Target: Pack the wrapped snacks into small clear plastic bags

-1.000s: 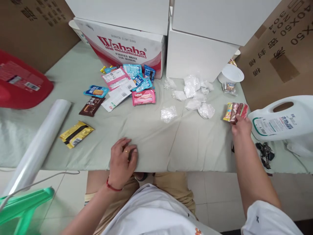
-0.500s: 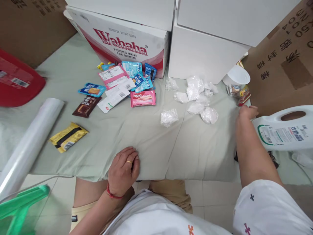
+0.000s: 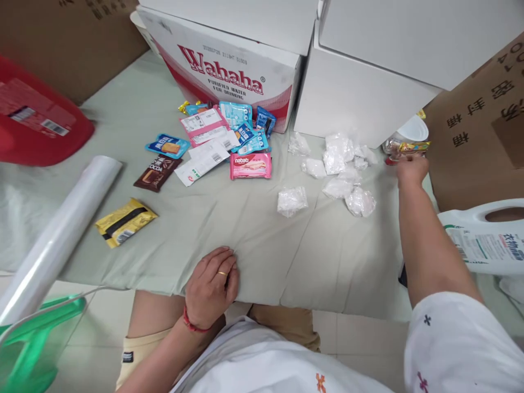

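At the table's front edge rests my left hand [image 3: 213, 281], its fingers curled together with nothing visible in them. My right hand [image 3: 412, 169] reaches to the far right, fingers closed on a small yellow-and-red snack packet [image 3: 414, 146]; the fingertips are partly hidden. Beside it are another clear-wrapped snack [image 3: 392, 145] and a white tub [image 3: 413, 130]. Several crumpled clear plastic-wrapped bundles [image 3: 336, 155] lie left of that hand. One wrapped bundle [image 3: 292, 201] sits apart, nearer to me.
Snack packs, including a pink nabati wafer pack [image 3: 250, 165], a brown cocoa pack [image 3: 158, 172] and a yellow pack [image 3: 126, 222], lie at left. A plastic film roll [image 3: 61, 234] is at far left. White boxes [image 3: 364, 93] stand behind; a white jug [image 3: 485, 237] is at right.
My right hand has moved slightly farther away from me, and the yellow-and-red snack packet has turned at its fingers. My left hand stays at the edge. The whole view has shifted a little.
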A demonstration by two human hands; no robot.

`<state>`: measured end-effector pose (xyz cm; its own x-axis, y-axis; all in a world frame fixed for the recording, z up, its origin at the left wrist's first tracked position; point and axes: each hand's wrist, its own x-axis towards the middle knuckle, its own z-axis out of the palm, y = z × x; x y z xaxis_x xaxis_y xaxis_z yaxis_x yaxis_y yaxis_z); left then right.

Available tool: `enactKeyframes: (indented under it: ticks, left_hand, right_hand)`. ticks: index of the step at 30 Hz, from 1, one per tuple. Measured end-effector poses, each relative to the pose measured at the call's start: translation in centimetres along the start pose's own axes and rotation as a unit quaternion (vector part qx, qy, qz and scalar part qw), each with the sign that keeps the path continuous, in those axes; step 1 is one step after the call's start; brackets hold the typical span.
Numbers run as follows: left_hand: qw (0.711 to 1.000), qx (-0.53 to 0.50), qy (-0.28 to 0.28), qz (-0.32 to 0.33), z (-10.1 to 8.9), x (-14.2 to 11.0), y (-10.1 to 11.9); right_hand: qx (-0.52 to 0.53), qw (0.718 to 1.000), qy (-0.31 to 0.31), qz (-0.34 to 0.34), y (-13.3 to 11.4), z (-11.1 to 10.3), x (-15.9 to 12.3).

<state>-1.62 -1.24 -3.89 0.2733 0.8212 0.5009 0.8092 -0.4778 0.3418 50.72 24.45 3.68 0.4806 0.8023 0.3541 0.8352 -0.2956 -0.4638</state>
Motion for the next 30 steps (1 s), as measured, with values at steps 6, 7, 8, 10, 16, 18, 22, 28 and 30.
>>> enactKeyframes:
  ticks: [6, 7, 8, 10, 16, 18, 22, 28, 30]
  left_hand:
    - [1.0, -0.009, 0.005, 0.001, 0.0, 0.0, 0.0]
    - [1.0, -0.016, 0.007, 0.002, 0.0, 0.0, 0.0]
    - [1.0, -0.026, 0.013, 0.0, 0.0, 0.0, 0.0]
    - [0.998, -0.055, 0.041, -0.018, -0.2, 0.1, 0.4]
    - [0.978, -0.148, 0.103, -0.106, -0.9, 0.5, 3.2]
    - [0.973, -0.178, 0.103, -0.103, -1.2, 0.6, 4.2]
    - [0.956, -0.253, 0.08, -0.127, -2.1, 0.6, 5.4]
    - [0.792, -0.515, -0.078, -0.319, -1.9, 2.4, 7.5]
    - [0.752, -0.559, -0.095, -0.337, -1.1, 3.2, 8.2]
  right_hand:
    - [0.033, 0.897, -0.246, -0.367, -5.0, -2.1, -8.7]
    - [0.0, 0.882, -0.269, -0.387, -5.5, -2.1, -9.7]
    - [-0.032, 0.883, -0.272, -0.381, -5.8, -2.1, -10.6]
    - [-0.058, 0.91, -0.241, -0.331, -6.2, -1.9, -11.9]
    - [-0.011, 0.928, -0.181, -0.326, -6.0, -2.7, -15.0]
    - [-0.049, 0.923, -0.209, -0.318, -5.9, -2.7, -15.6]
    - [0.079, 0.962, -0.191, -0.177, -6.8, -3.0, -17.1]
    - [0.391, 0.88, -0.271, 0.007, -12.3, -4.7, -27.6]
    - [0.427, 0.834, -0.347, 0.035, -14.1, -4.9, -31.7]
